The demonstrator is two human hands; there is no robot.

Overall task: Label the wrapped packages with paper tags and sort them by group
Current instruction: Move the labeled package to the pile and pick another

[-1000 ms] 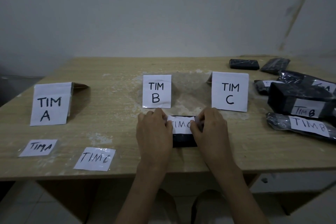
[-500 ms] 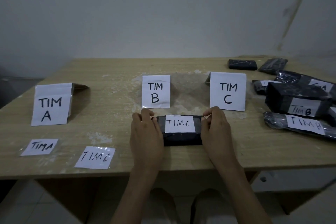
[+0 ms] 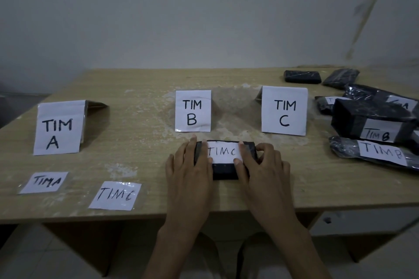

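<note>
A black wrapped package (image 3: 224, 171) lies flat near the table's front edge, just in front of the standing TIM B sign (image 3: 192, 111). A white paper tag reading TIM C (image 3: 223, 152) sits on its top. My left hand (image 3: 188, 165) lies over the package's left end with straight fingers, thumb touching the tag's left edge. From the other side my right hand (image 3: 264, 165) presses the tag's right edge with index finger and thumb; its other fingers are bent over the package's right end.
Standing signs TIM A (image 3: 57, 128) and TIM C (image 3: 284, 111) flank the middle sign. Loose tags TIM A (image 3: 44, 181) and TIM C (image 3: 115, 195) lie front left. Tagged black packages (image 3: 371, 124) pile up at the right; two untagged packages (image 3: 302, 76) lie behind them.
Both hands first slid outward to the package's ends, then moved back inward onto the tag's edges. The package stays in place.
</note>
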